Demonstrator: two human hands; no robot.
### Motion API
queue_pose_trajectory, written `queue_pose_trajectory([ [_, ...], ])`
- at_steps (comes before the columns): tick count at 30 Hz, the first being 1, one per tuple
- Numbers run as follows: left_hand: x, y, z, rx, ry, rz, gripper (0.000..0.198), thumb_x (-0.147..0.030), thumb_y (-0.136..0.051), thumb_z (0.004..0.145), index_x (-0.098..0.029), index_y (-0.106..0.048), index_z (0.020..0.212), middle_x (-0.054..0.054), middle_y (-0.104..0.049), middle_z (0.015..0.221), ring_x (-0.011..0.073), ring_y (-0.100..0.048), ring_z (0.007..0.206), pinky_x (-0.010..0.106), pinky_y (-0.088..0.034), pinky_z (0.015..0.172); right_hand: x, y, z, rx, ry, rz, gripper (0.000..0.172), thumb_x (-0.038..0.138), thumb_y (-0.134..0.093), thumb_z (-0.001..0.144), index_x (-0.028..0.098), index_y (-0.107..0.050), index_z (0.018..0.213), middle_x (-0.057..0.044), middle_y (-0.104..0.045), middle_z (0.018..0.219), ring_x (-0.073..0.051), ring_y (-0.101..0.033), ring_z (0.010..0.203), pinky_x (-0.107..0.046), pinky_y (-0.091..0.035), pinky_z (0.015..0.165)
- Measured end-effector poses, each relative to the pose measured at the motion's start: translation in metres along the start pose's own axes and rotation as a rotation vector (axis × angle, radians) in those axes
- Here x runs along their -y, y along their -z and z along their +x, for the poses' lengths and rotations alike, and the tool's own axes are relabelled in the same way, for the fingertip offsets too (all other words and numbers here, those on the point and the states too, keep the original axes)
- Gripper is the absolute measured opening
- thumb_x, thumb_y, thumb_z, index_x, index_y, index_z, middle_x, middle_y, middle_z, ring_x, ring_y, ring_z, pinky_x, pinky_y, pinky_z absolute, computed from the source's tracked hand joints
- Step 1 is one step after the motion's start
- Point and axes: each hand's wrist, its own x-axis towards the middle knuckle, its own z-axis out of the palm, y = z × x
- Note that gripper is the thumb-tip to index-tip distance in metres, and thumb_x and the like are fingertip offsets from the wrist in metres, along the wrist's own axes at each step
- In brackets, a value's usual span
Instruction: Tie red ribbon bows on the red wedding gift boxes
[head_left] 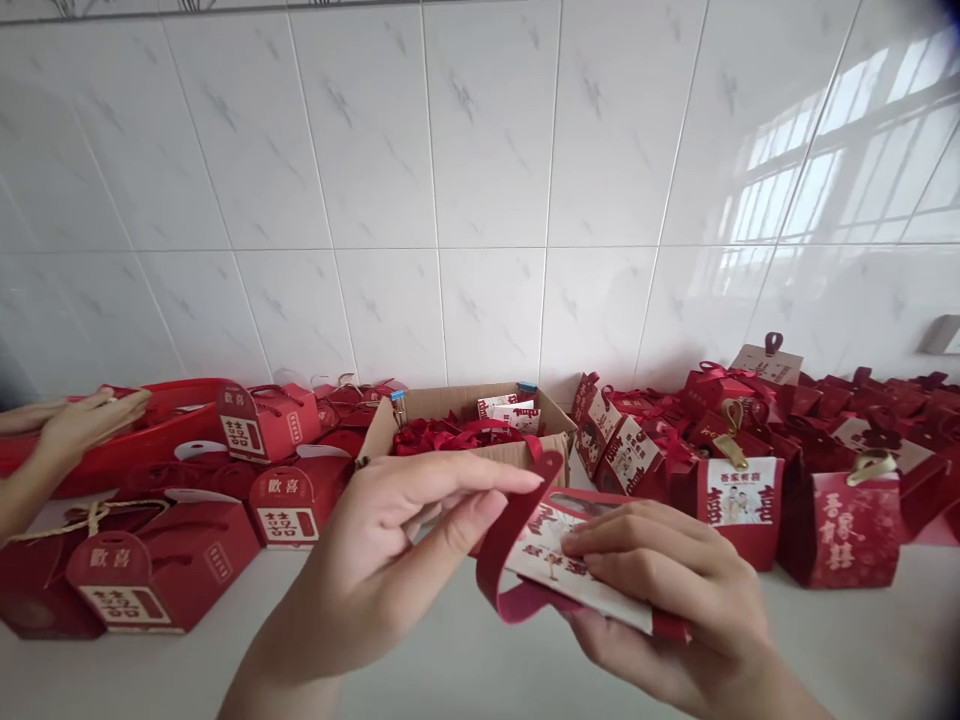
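Note:
A flat red and white printed card box is held up at the centre, tilted over the white table. My right hand grips its right part, fingers on the printed face and thumb beneath. A dark red strap curves down in a loop from the box's left side. My left hand pinches the strap's upper end, near its rounded tip, between thumb and fingers. Behind the hands, an open cardboard carton holds red ribbons and printed pieces.
Red gift boxes with cord handles stand at the left, beside a red tray where another person's hands work. Many boxes crowd the right. A tiled wall rises behind the white table.

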Motion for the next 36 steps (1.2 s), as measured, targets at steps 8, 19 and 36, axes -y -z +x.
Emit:
queue_pose_trajectory([
  [8, 0.006, -0.003, 0.004, 0.189, -0.095, -0.055, 0.034, 0.003, -0.064, 0.075, -0.022, -0.070, 0.098, 0.002, -0.071, 0.089, 0.0126, -0.068, 0.080, 0.020, -0.057, 0.071, -0.004, 0.012, 0.001, -0.027, -0.020, -0.038, 0.011, 0.015, -0.067, 0.072, 0.021, -0.060, 0.078, -0.003, -0.070, 0.068, -0.015, -0.064, 0.053, -0.029, -0.056, 0.054],
  [19, 0.005, -0.019, 0.002, 0.087, 0.056, -0.173, 0.023, -0.003, -0.062, 0.079, -0.021, -0.070, 0.092, 0.003, -0.073, 0.087, 0.0161, -0.070, 0.078, 0.023, -0.059, 0.067, -0.007, 0.014, 0.002, -0.085, -0.030, -0.009, 0.008, 0.014, -0.066, 0.074, 0.019, -0.060, 0.074, -0.003, -0.068, 0.064, -0.015, -0.064, 0.054, -0.028, -0.055, 0.054],
  [36, 0.011, -0.025, 0.005, 0.249, -0.186, -0.327, 0.016, -0.010, -0.050, 0.090, -0.017, -0.064, 0.093, 0.008, -0.067, 0.084, 0.0185, -0.064, 0.082, 0.037, -0.054, 0.077, -0.009, 0.023, 0.003, -0.057, 0.129, -0.024, 0.015, 0.024, -0.065, 0.080, 0.012, -0.064, 0.089, -0.008, -0.072, 0.075, -0.019, -0.068, 0.068, -0.033, -0.057, 0.060],
])
